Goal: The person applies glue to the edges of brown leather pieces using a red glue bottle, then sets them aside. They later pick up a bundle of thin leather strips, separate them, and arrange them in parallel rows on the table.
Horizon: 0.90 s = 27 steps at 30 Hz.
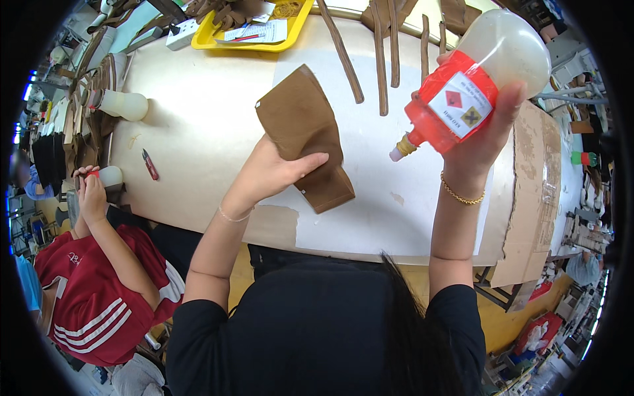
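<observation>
**Two hands, a brown piece and a squeeze bottle**

The left hand [274, 173] grips a flat brown suede-like piece [305, 135], with the thumb on top and the fingers under it. The piece is lifted a little above the worktop [198, 132], and its lower end sits over a white paper sheet [370, 198].

The right hand [485, 135] is closed around a soft plastic squeeze bottle with a red label [472, 86]. The bottle is tipped, and its small nozzle points down and to the left, toward the paper. The nozzle is near the brown piece but not touching it. The two hands are apart. Each wrist has a thin bracelet.

Further back on the worktop lie long brown strips [382, 59]. Behind them is a yellow plastic tray [294, 33] with papers in it. To the left stands a white squeeze bottle [125, 104], and a small red snipping tool [150, 165] lies near the edge. Brown cardboard [535, 191] covers the right end of the worktop.

At the left, another person in a red shirt [92, 297] holds a small bottle in both hands.
</observation>
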Each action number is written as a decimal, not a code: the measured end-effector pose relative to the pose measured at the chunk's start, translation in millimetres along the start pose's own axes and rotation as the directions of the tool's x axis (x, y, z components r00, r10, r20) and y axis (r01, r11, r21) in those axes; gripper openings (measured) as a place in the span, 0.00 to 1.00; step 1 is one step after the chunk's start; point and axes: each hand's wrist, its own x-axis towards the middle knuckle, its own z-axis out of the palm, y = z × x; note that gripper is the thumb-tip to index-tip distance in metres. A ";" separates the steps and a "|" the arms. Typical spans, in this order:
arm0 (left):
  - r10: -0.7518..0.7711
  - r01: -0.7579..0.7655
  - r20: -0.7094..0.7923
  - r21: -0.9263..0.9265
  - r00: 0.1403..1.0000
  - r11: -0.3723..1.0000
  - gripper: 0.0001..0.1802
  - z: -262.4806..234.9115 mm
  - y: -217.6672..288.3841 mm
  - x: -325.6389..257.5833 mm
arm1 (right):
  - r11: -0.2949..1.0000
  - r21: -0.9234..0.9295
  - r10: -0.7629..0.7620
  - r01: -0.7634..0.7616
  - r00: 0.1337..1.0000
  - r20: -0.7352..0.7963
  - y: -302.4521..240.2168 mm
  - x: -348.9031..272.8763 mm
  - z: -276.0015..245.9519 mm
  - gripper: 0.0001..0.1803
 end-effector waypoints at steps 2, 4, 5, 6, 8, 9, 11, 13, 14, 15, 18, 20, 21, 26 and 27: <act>-0.057 0.066 0.058 -0.166 0.997 0.984 0.27 -4.8 9.9 -6.0 | 0.998 -0.014 -0.056 0.057 0.996 0.067 0.2 4.6 2.3 0.43; -0.105 0.138 0.121 -0.320 0.987 0.937 0.27 -3.6 30.3 -16.5 | 0.996 -0.011 -0.090 0.091 0.992 0.089 3.0 12.9 2.5 0.41; -0.098 0.136 0.135 -0.313 0.986 0.940 0.27 -3.1 38.2 -20.5 | 0.995 0.016 -0.097 0.096 0.991 0.097 6.4 17.4 2.0 0.40; -0.087 0.131 0.153 -0.309 0.984 0.942 0.28 -2.8 44.0 -22.5 | 0.993 0.081 -0.091 0.084 0.991 0.095 14.1 24.4 -1.2 0.39; -0.093 0.140 0.167 -0.297 0.982 0.944 0.29 -1.9 53.4 -26.8 | 0.973 0.216 -0.087 0.080 0.996 0.020 20.2 32.8 10.2 0.39; -0.106 0.152 0.166 -0.292 0.980 0.944 0.29 -1.1 57.3 -28.6 | 0.978 0.190 -0.115 0.092 0.986 0.117 14.9 32.4 22.8 0.38; -0.123 0.167 0.164 -0.293 0.979 0.941 0.31 0.1 64.4 -32.1 | 0.980 0.170 -0.142 0.104 0.963 0.229 6.9 30.5 38.0 0.35; -0.129 0.173 0.160 -0.308 0.979 0.936 0.33 0.8 69.4 -35.1 | 0.979 0.180 -0.145 0.099 0.954 0.263 6.1 30.8 45.9 0.33; -0.117 0.162 0.159 -0.313 0.980 0.936 0.33 0.2 68.0 -36.4 | 0.978 0.172 -0.149 0.117 0.971 0.189 4.9 30.1 58.5 0.33; -0.105 0.152 0.158 -0.318 0.982 0.936 0.34 -0.3 65.8 -37.4 | 0.978 0.169 -0.147 0.119 0.976 0.163 5.2 30.6 62.2 0.33; -0.098 0.151 0.169 -0.335 0.981 0.930 0.34 -2.3 66.0 -39.7 | 0.975 0.192 -0.149 0.114 0.973 0.175 7.9 34.1 65.6 0.33; -0.100 0.155 0.178 -0.334 0.979 0.930 0.34 -3.2 67.1 -40.7 | 0.956 0.255 -0.198 0.145 0.960 0.197 10.7 33.6 68.6 0.33; -0.098 0.154 0.181 -0.327 0.979 0.932 0.34 -3.4 67.3 -41.2 | 0.955 0.251 -0.215 0.160 0.954 0.209 12.6 33.5 68.1 0.33; -0.081 0.134 0.165 -0.337 0.983 0.932 0.34 -3.6 66.0 -42.0 | 0.976 0.113 -0.210 0.187 0.943 0.259 18.0 29.6 58.5 0.36; -0.079 0.129 0.158 -0.344 0.984 0.930 0.34 -3.8 65.2 -42.1 | 0.979 0.095 -0.201 0.182 0.945 0.259 16.4 24.8 58.8 0.37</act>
